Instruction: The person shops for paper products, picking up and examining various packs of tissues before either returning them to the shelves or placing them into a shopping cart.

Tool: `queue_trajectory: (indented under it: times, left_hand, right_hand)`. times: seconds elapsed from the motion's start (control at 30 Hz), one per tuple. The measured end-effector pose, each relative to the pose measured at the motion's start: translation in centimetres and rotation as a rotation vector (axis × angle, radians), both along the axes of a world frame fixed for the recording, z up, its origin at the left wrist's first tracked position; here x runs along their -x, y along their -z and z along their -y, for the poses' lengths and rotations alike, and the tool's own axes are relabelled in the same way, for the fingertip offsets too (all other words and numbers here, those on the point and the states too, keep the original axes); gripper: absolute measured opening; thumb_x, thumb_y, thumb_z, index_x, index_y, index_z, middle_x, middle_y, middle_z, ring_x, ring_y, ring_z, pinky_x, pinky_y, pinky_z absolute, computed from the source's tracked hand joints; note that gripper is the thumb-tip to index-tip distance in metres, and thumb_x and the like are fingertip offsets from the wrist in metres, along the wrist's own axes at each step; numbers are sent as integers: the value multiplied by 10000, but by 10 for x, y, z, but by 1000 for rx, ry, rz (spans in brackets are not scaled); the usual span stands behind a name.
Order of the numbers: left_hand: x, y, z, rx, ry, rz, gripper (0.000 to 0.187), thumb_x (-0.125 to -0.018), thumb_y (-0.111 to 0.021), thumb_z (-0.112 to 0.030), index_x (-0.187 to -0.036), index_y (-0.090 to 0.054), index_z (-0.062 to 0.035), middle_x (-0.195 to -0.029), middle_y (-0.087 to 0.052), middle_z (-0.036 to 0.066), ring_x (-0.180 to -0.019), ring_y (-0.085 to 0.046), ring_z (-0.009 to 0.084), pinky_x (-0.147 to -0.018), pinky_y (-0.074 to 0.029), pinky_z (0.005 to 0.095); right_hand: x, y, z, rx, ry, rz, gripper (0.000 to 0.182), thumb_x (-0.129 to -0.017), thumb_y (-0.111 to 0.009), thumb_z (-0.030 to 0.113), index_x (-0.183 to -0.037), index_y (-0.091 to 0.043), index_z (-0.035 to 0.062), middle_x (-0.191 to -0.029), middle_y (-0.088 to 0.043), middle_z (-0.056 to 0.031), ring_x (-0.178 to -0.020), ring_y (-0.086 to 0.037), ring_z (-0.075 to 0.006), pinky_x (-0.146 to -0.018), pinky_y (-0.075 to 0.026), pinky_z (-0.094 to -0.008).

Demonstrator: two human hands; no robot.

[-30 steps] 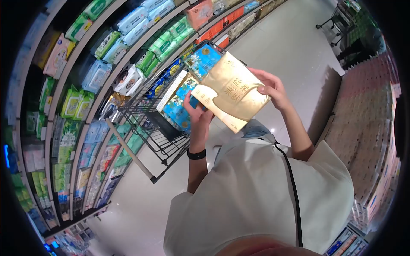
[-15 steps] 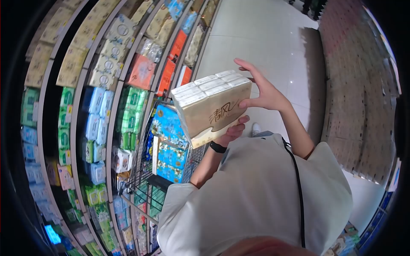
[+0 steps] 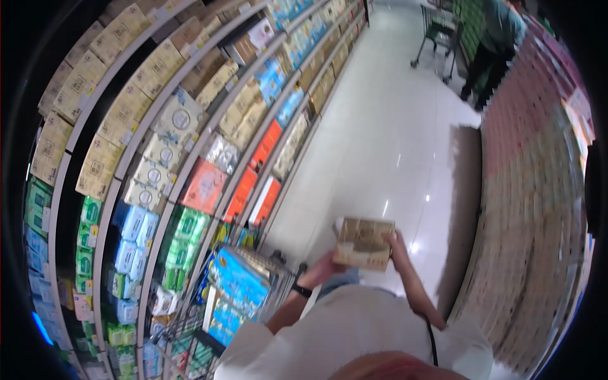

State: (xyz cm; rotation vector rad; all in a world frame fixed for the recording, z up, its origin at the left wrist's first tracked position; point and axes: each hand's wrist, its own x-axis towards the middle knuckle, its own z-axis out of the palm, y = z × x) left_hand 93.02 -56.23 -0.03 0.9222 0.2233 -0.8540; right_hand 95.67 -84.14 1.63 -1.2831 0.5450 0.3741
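A gold pack of tissues (image 3: 365,244) is held in front of my body, with its broad printed face showing. My left hand (image 3: 324,267), with a dark wristband, grips its lower left side. Around the right edge of the pack are the fingers of my right hand (image 3: 396,248). To the left of my left arm stands a shopping cart (image 3: 269,266), and in it lie blue flower-printed packs (image 3: 239,277).
Long shelves (image 3: 166,218) on the left carry tissue and wipe packs. On the right a tall stack of packs (image 3: 525,209) lines the aisle. Farther up the aisle floor (image 3: 380,126) are another shopping cart (image 3: 441,31) and a person (image 3: 497,44) in dark trousers.
The view has lifted to look farther along the aisle, bringing another cart and a person into sight. The tissue pack has turned, and my right hand has closed on its edge.
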Motion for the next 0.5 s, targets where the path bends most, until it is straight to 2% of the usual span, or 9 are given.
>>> queue_trajectory:
  times: [0.03, 0.07, 0.17, 0.27, 0.33, 0.37, 0.4, 0.47, 0.5]
  left_hand:
    - [-17, 5, 0, -19, 72, -44, 531, -1037, -451, -452, -1412, -458, -76, -1280, -612, 89, -1059, -637, 187, -860, -537, 348]
    - [-35, 24, 3, 1, 86, -171, 538, -1031, -484, -433, -1436, -441, -81, -1249, -619, 77, -1049, -634, 174, -848, -538, 317]
    - [-104, 31, 15, -13, 7, -158, 516, -1004, -534, -454, -1362, -526, -82, -1145, -660, 42, -928, -634, 125, -763, -515, 256]
    - [-185, 7, 9, -206, -158, -24, 502, -998, -549, -443, -1332, -551, -67, -1132, -657, 38, -895, -619, 116, -731, -506, 234]
    - [-229, 19, -5, -319, -171, 363, 517, -980, -568, -453, -1306, -573, -53, -1095, -664, 32, -876, -614, 114, -724, -500, 236]
    - [-273, 42, -13, -159, -171, -34, 544, -953, -591, -478, -1283, -587, -46, -1060, -674, 33, -878, -619, 111, -721, -489, 234]
    - [-306, 3, -24, -325, -100, 35, 560, -929, -610, -506, -1252, -607, -48, -1015, -679, 27, -870, -619, 104, -713, -483, 248]
    - [-360, -45, -33, -408, -185, 119, 578, -930, -602, -515, -1280, -582, -56, -1011, -666, 24, -834, -600, 95, -687, -468, 254]
    - [-389, -61, -38, -445, -206, 200, 589, -935, -591, -516, -1314, -554, -66, -1013, -658, 21, -814, -586, 94, -683, -463, 254]
  right_hand:
    - [-15, 6, -6, 14, 26, -36, 673, -883, -645, 367, -1400, -353, 51, -1159, -600, -163, -932, -676, -257, -630, -590, -361]
    - [-35, 21, -8, 48, 1, -83, 630, -897, -620, 397, -1372, -416, 38, -1148, -607, -162, -899, -676, -239, -613, -585, -340]
    - [-119, 62, -1, 56, -133, -127, 565, -905, -592, 439, -1292, -517, 33, -1150, -620, -150, -916, -666, -221, -685, -584, -386]
    - [-220, 43, -12, 153, -215, -228, 483, -920, -561, 449, -1193, -596, 52, -1146, -634, -140, -1001, -645, -209, -803, -563, -449]
    - [-283, 7, -20, 75, -402, -234, 524, -931, -554, 464, -1259, -533, 57, -1212, -611, -135, -1110, -610, -234, -882, -523, -512]
    - [-314, -8, -26, 112, -409, -180, 552, -937, -551, 476, -1295, -490, 60, -1241, -592, -137, -1135, -602, -250, -877, -524, -521]
    - [-349, -22, -35, 144, -416, -120, 583, -942, -548, 487, -1330, -448, 63, -1271, -574, -140, -1161, -593, -266, -872, -524, -530]
    - [-412, -53, -50, 74, -478, -24, 619, -948, -545, 504, -1359, -385, 69, -1311, -544, -138, -1175, -589, -289, -864, -529, -546]
    - [-438, -68, -59, 90, -482, 6, 560, -962, -519, 501, -1330, -423, 90, -1289, -556, -136, -1167, -592, -287, -858, -543, -535]
